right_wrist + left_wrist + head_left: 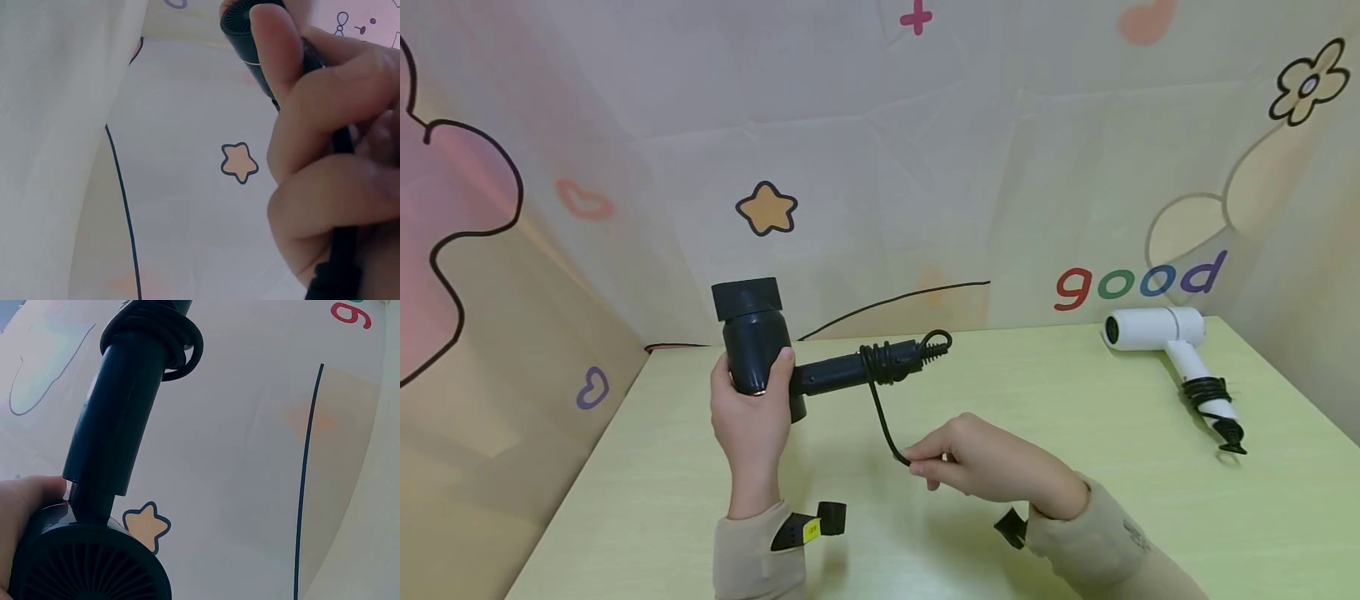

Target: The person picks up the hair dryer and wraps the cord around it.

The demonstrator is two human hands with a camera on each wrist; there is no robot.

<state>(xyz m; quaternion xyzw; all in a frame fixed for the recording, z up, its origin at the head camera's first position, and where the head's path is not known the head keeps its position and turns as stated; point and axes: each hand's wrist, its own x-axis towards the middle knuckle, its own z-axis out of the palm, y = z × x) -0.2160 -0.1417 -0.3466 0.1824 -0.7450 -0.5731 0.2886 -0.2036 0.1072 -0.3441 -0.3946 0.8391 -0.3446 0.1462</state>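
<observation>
My left hand (751, 421) grips the black hair dryer (756, 346) by its barrel, holding it up above the table with the handle pointing right. Black cord (881, 414) is wound round the handle's far part, and a length of it hangs down to my right hand (1000, 458), which pinches it between thumb and fingers. In the left wrist view the ribbed air inlet and handle (112, 419) show, with cord loops (153, 334) at the top. Seen from the right wrist, curled fingers (331, 119) partly hide the cord, and a thicker black piece (335, 281) appears below them.
A white hair dryer (1153, 329) lies at the table's back right, its black cord (1206, 390) wrapped round the handle. The pale green table (625, 483) ends against a printed backdrop. Small black wrist devices (831, 518) sit at both cuffs.
</observation>
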